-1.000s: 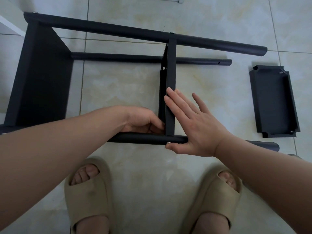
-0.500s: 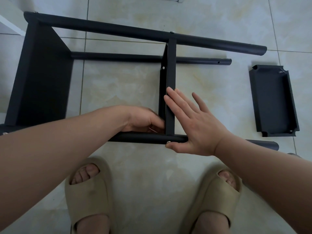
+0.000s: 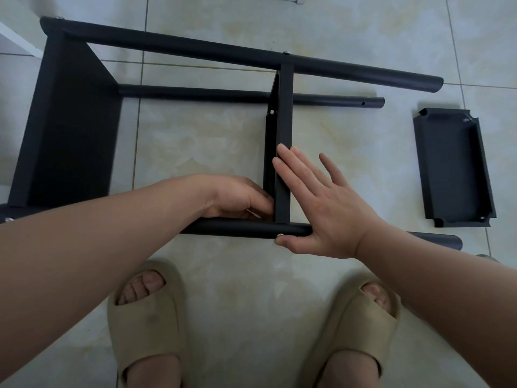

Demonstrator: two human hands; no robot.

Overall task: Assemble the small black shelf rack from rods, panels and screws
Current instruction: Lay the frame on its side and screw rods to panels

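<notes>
Lying on pale marbled tiles, black rack; right hand spread, hold of left hand unclear.

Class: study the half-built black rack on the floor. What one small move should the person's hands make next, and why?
Probably tighten the screw joining the middle panel to the near rod. The right hand lies flat against that panel, thumb beside the screw; the left hand curls at the same joint. The spare panel lies aside.
</notes>
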